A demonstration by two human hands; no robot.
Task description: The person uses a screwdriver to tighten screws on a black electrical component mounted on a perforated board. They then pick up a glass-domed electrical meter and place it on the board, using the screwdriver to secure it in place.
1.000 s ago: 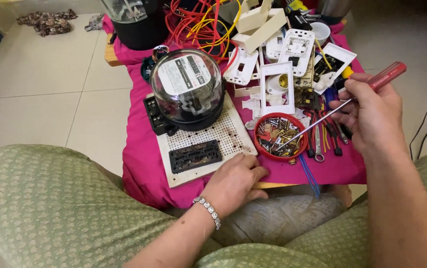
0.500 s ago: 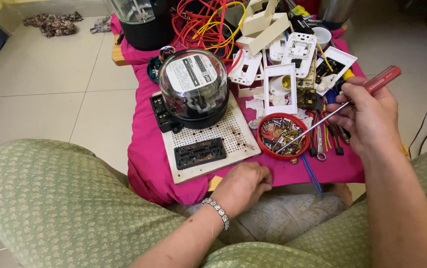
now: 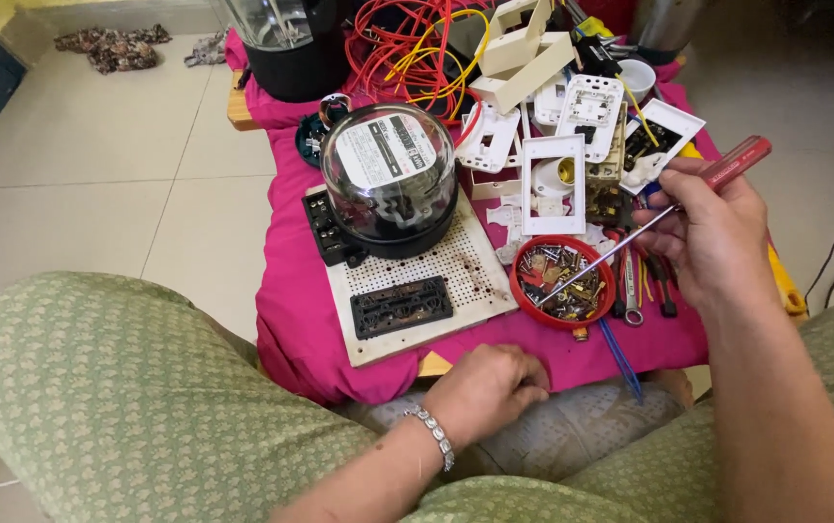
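My right hand (image 3: 712, 237) grips a red-handled screwdriver (image 3: 735, 163); its long metal shaft slants down-left with the tip in a round red dish (image 3: 525, 294) holding several screws. My left hand (image 3: 490, 385), with a beaded bracelet at the wrist, rests curled and empty at the front edge of the low table, just below the pink cloth (image 3: 286, 320). To the left of the dish lies a white perforated board (image 3: 456, 269) carrying a glass-domed electricity meter (image 3: 390, 174) and a black terminal block (image 3: 401, 306).
White switch plates and socket frames (image 3: 557, 145) pile up behind the dish. Tangled red and yellow wires (image 3: 407, 53) and a blender jar on a black base (image 3: 286, 44) stand at the back. Pliers and loose tools (image 3: 645, 286) lie right of the dish. Tiled floor lies to the left.
My left hand slid off the perforated board toward me to the table's front edge. My right hand with the screwdriver barely moved.
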